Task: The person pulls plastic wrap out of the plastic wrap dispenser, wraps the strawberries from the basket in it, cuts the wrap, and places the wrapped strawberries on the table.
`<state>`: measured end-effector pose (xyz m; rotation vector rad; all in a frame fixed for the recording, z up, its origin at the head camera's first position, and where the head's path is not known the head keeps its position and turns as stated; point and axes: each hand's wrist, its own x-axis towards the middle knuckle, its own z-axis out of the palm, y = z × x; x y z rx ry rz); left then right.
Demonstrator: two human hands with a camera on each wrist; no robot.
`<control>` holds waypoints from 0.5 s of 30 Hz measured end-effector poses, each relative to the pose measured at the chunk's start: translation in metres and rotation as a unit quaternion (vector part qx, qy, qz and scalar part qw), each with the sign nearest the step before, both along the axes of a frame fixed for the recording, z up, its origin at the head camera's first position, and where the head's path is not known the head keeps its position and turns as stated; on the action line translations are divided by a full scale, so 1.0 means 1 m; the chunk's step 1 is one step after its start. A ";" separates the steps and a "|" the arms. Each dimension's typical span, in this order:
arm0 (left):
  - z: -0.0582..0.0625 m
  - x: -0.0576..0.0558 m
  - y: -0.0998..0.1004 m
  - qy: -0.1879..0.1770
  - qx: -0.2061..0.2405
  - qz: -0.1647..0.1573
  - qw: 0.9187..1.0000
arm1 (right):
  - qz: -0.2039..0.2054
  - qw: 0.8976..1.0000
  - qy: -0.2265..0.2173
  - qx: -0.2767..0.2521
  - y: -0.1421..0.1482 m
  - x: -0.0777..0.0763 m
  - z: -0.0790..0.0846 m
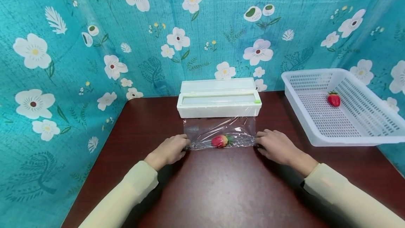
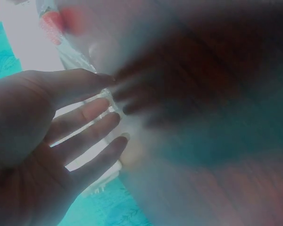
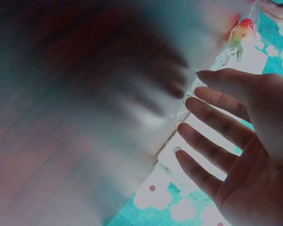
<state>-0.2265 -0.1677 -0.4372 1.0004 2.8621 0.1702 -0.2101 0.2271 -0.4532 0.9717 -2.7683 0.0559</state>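
Observation:
A clear sheet of plastic wrap (image 1: 202, 126) runs from a white dispenser box (image 1: 219, 111) toward me over the table. Near its front edge lies a strawberry (image 1: 219, 141), red with a pale yellow end and green leaves, amid creased film. My left hand (image 1: 172, 149) pinches the left corner of the wrap between thumb and index finger. At the opposite corner my right hand (image 1: 274, 146) pinches the film, its other fingers spread in the right wrist view. The strawberry (image 3: 244, 31) also shows between the hands there. The box's lid (image 1: 217, 86) stands raised at the back.
A white perforated plastic basket (image 1: 303, 115) stands at the right, with another strawberry (image 1: 333, 99) inside. The dark red-brown table (image 1: 209, 189) meets a teal flowered cloth (image 1: 152, 45) at the back and left. A small green piece (image 1: 257, 101) sits on the box's right end.

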 end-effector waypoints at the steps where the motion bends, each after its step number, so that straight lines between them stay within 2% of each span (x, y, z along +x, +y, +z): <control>1: 0.000 -0.001 0.000 -0.001 0.001 0.001 1.000 | 0.000 1.000 0.003 0.003 -0.001 -0.002 -0.001; 9: -0.004 -0.008 0.001 0.010 0.022 -0.001 1.000 | 0.009 1.000 0.026 0.009 -0.008 -0.013 -0.005; 15: -0.006 -0.011 0.000 0.006 0.037 0.010 0.999 | 0.013 1.000 0.026 0.001 -0.008 -0.014 -0.007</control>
